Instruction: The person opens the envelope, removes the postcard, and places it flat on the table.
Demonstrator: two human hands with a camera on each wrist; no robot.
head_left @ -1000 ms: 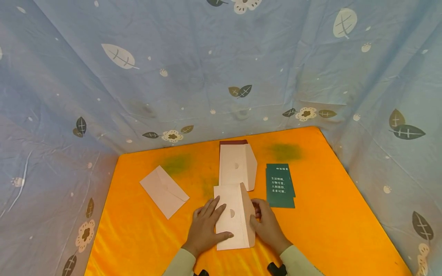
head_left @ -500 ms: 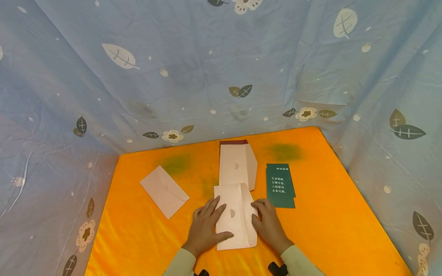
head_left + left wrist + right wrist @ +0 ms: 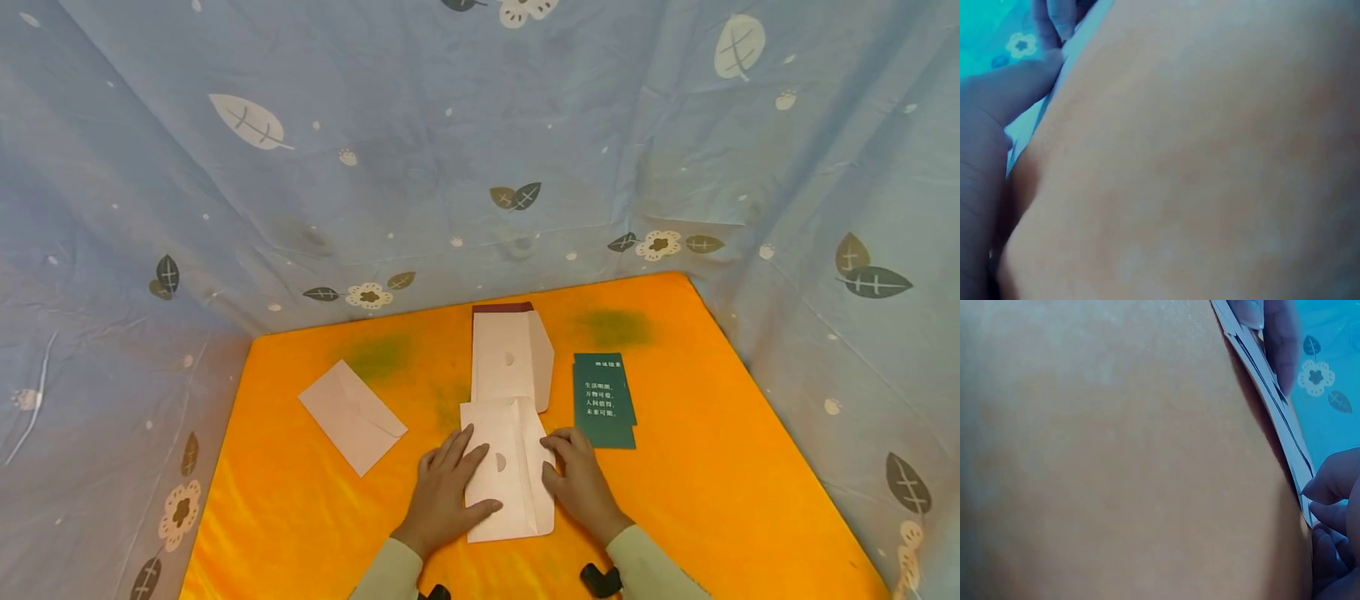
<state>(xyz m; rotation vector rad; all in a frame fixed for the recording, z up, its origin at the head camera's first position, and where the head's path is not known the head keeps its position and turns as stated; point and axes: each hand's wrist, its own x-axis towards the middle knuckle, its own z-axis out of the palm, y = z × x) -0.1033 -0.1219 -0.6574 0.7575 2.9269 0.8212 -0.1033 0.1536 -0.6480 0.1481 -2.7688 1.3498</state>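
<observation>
A pale pink envelope point(image 3: 498, 500) lies on the orange cloth with its flap point(image 3: 537, 479) folded out to the right. My left hand point(image 3: 442, 492) rests spread over the envelope's left part, thumb across its lower face. At the flap's right edge my right hand point(image 3: 581, 479) holds on with bent thumb and forefinger; its other fingers curl in. The right wrist view shows the envelope point(image 3: 1275, 415) edge-on between both hands, its layers slightly parted. In the left wrist view the left thumb point(image 3: 1016, 87) partly covers the envelope's edge.
Beyond the envelope lies another pink envelope point(image 3: 501, 354), flap out, with a dark red strip point(image 3: 501, 307) behind it. Green cards point(image 3: 604, 425) with white writing lie to the right. A closed pink envelope point(image 3: 348, 417) sits at the left. Patterned blue curtains point(image 3: 420, 150) surround the table.
The raised flap has come down flatter to the right under my right hand, whose fingers have shifted onto its upper side. My left hand stays put. The head view has shifted slightly.
</observation>
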